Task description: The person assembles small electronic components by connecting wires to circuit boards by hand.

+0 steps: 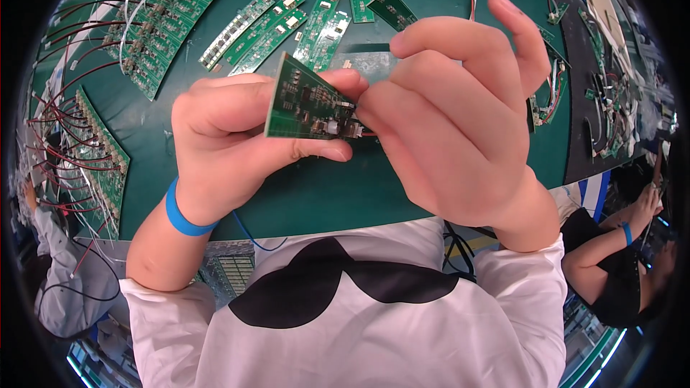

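Observation:
My left hand (230,111), with a blue band at the wrist, grips a green circuit board (298,104) between thumb and fingers. The board is tilted up on edge, its small components facing me. At its right end sits a small pale connector (352,130), with a thin red wire (369,134) leading from it toward my right hand (460,115). The thumb and forefinger of that hand are pinched together at this end of the board, on the wire as it appears; their tips are partly hidden. Its other fingers are curled, with the little finger raised.
Several loose green boards (316,29) lie on the green mat (330,201) beyond my hands. Wired board panels (154,43) stand at the left, with dark red leads. More boards and cables (611,115) lie on a black strip at the right. Other people sit at both sides.

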